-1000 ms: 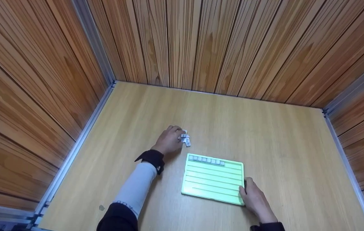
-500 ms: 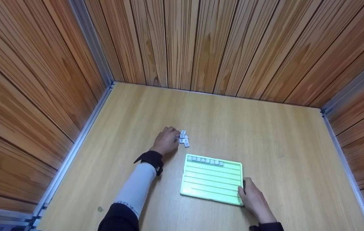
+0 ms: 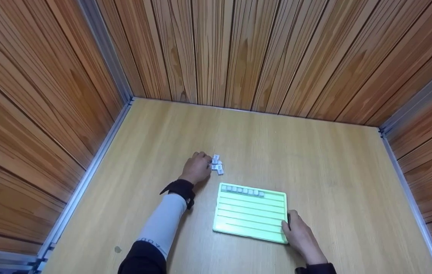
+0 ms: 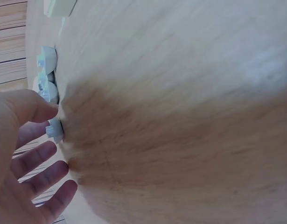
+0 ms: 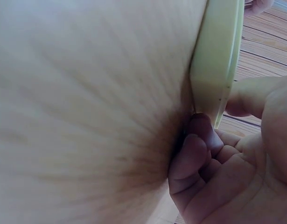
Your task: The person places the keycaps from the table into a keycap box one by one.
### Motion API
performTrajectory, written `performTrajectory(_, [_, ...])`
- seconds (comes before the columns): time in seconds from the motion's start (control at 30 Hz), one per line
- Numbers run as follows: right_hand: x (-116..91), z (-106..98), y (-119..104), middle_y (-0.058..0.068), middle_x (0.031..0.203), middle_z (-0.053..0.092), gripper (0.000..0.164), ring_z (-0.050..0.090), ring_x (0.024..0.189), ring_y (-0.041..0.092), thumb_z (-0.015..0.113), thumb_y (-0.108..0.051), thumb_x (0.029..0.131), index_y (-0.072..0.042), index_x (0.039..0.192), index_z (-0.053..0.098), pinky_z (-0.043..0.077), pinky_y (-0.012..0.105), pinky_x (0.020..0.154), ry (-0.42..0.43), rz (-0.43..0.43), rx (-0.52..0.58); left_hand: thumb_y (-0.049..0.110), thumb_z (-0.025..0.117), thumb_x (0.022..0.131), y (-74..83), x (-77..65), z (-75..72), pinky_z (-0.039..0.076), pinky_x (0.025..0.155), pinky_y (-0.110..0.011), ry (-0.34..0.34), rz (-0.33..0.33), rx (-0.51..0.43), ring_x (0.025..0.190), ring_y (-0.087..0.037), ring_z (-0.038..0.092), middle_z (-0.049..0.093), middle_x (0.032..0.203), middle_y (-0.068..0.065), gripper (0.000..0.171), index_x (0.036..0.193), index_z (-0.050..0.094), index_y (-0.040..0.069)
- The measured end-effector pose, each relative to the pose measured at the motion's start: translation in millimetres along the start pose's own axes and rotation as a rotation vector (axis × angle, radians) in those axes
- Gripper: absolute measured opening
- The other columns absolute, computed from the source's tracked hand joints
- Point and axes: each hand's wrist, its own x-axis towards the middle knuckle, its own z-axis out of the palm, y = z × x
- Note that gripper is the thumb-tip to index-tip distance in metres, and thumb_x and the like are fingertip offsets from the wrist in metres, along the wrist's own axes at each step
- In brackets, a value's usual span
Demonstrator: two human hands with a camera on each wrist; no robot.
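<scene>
My left hand [image 3: 196, 167] is at the left side of a small cluster of white keycap-like blocks [image 3: 217, 166] with dark markings. In the left wrist view its thumb and index finger pinch one small block [image 4: 54, 130], partly hidden; the other fingers are loosely bent. More blocks [image 4: 49, 60] stand beyond the thumb. My right hand [image 3: 300, 232] grips the right edge of a light green ridged tray [image 3: 250, 224], thumb over the rim and fingers curled against its side. A row of similar blocks [image 3: 242, 190] fills most of the tray's top groove.
The wooden tabletop [image 3: 314, 163] is bounded by plank walls [image 3: 246, 53] at the back and sides, with metal framing along the edges. A small grey spot [image 3: 117, 249] marks the table at the lower left.
My left hand has drawn slightly left from the cluster, uncovering more blocks. The right hand keeps its hold on the tray, and the row of blocks in it looks the same.
</scene>
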Motion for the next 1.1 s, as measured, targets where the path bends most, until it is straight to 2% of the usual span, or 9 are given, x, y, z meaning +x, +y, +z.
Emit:
performTrajectory(0.13, [0.8, -0.2, 0.4, 0.021, 0.123, 0.059, 0.042, 0.059, 0.107, 0.030, 0.051, -0.017, 0.103, 0.006, 0.138, 0.043, 0.050, 0.048, 0.085, 0.001, 0.004, -0.002, 0.012, 0.064, 0.094, -0.2, 1.2, 1.3, 0.050, 0.090, -0.043, 0.017, 0.008, 0.026, 0.109, -0.027, 0.056, 0.065, 0.114, -0.009, 0.026, 0.118, 0.073, 0.008])
performTrajectory(0.4, [0.2, -1.4, -0.4, 0.018, 0.119, 0.060, 0.041, 0.057, 0.100, 0.025, 0.050, -0.017, 0.103, 0.005, 0.137, 0.044, 0.050, 0.044, 0.080, -0.005, 0.009, -0.002, 0.010, 0.062, 0.097, 0.1, 2.2, 2.8, 0.051, 0.087, -0.042, 0.031, 0.010, 0.049, 0.104, -0.027, 0.058, 0.066, 0.108, -0.009, 0.018, 0.111, 0.074, 0.008])
performTrajectory(0.73, [-0.3, -1.4, -0.1, 0.020, 0.121, 0.060, 0.042, 0.057, 0.100, 0.026, 0.051, -0.017, 0.103, 0.006, 0.138, 0.043, 0.050, 0.044, 0.081, 0.000, -0.011, -0.014, 0.004, 0.065, 0.092, -1.2, 1.2, -2.1, 0.054, 0.077, -0.035, 0.095, -0.010, -0.102, 0.088, -0.021, 0.059, 0.062, 0.094, -0.007, 0.010, 0.098, 0.073, 0.004])
performTrajectory(0.9, [0.1, -2.4, -0.7, 0.019, 0.123, 0.059, 0.044, 0.056, 0.100, 0.026, 0.050, -0.018, 0.103, 0.004, 0.140, 0.042, 0.049, 0.044, 0.082, -0.011, 0.012, -0.019, 0.002, 0.066, 0.090, 3.3, 0.4, -8.2, 0.050, 0.073, -0.033, 0.077, -0.039, -0.197, 0.083, -0.019, 0.056, 0.057, 0.093, -0.004, 0.009, 0.097, 0.068, 0.007])
performTrajectory(1.1, [0.2, -1.8, -1.0, 0.022, 0.128, 0.058, 0.045, 0.057, 0.106, 0.028, 0.050, -0.019, 0.103, 0.004, 0.141, 0.041, 0.049, 0.048, 0.087, -0.020, 0.026, -0.018, -0.001, 0.070, 0.088, 9.5, -3.1, -8.4, 0.050, 0.073, -0.029, 0.061, -0.012, -0.291, 0.086, -0.017, 0.056, 0.059, 0.098, -0.003, 0.019, 0.105, 0.066, 0.008])
